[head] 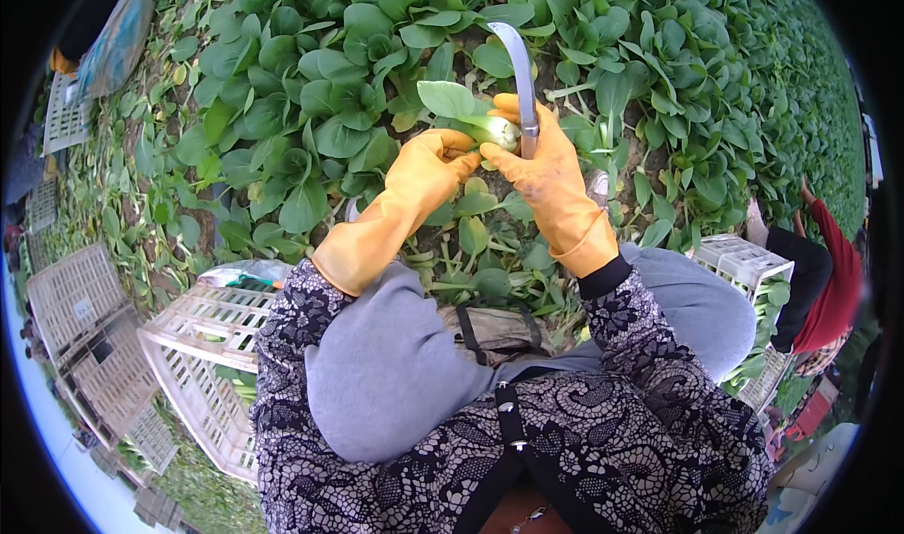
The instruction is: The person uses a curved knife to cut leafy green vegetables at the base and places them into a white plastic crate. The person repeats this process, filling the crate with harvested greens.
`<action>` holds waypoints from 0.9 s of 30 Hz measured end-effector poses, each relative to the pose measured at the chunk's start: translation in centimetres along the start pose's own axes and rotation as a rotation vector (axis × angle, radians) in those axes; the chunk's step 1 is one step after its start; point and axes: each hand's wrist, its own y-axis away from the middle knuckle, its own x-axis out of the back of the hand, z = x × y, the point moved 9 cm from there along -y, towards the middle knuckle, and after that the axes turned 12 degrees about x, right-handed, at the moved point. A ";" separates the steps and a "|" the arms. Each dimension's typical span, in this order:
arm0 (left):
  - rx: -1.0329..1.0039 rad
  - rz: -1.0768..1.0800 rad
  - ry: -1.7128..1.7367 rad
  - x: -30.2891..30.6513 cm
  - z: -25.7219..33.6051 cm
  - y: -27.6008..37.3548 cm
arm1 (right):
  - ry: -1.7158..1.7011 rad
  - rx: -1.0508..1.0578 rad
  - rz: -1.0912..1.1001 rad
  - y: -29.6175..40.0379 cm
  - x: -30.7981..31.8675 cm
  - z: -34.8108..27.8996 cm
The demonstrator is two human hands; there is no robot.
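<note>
Both my hands wear orange rubber gloves and meet over a row of leafy bok choy plants (339,68). In my right hand (530,138) is a curved harvesting knife (523,75), its blade pointing up and away from me. The fingers of that same hand also touch the pale base of a cut bok choy head (498,130), whose leaves point left. My left hand (441,154) has its fingertips together at the near side of the bok choy; whether they pinch a leaf stalk is hidden.
A white plastic crate (205,329) with greens stands at my left, beside stacked crates (92,322). Another crate of greens (741,258) is at my right, near a person in a red top (833,280). Loose leaves (487,258) litter the soil between my knees.
</note>
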 end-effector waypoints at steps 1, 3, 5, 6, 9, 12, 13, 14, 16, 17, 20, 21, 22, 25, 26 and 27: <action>0.026 0.027 -0.017 0.2 0.0 0.1 | 0.018 -0.003 -0.001 0.0 0.1 0.2; 0.049 0.083 -0.117 0.6 0.4 0.6 | 0.048 -0.011 -0.008 0.3 0.1 0.8; 0.044 0.138 -0.284 0.7 1.2 0.9 | 0.030 -0.014 0.016 0.4 0.3 1.1; -0.001 0.165 -0.295 1.3 0.7 0.8 | -0.010 -0.009 0.037 0.5 0.1 0.8; -0.020 0.156 -0.371 2.3 -1.7 -0.4 | -0.176 -0.052 0.195 0.0 2.5 0.7; 0.262 -0.059 -0.667 1.4 -4.5 -0.7 | -0.171 -0.097 0.262 -1.0 5.1 0.9; 0.097 0.032 -0.694 1.6 -2.8 -0.6 | -0.156 -0.079 0.254 -1.1 5.2 1.1; -0.068 0.123 -0.715 1.6 -1.3 0.0 | -0.140 -0.061 0.246 -1.2 5.2 1.3; -0.215 0.235 -0.686 2.1 2.1 1.5 | -0.157 -0.065 0.242 -1.0 4.6 1.7; -0.249 0.214 -0.528 1.9 3.1 1.6 | -0.180 -0.082 0.254 -0.6 4.3 1.9; -0.046 0.198 -0.353 1.4 4.0 2.5 | -0.220 -0.064 0.251 -0.2 2.5 1.9; -0.004 0.212 -0.336 1.4 3.9 2.3 | -0.221 -0.045 0.245 -0.1 2.0 1.7; 0.038 0.224 -0.319 1.6 3.6 2.0 | -0.219 -0.044 0.257 0.1 1.5 1.7; -0.032 0.284 -0.087 2.4 0.3 -0.2 | -0.224 -0.061 0.229 0.5 0.1 2.0; -0.024 0.253 -0.082 2.3 -0.3 -0.5 | -0.261 -0.108 0.229 0.8 0.0 2.2; -0.031 0.273 -0.144 2.2 -0.3 -0.4 | -0.259 -0.124 0.224 0.9 -0.1 2.0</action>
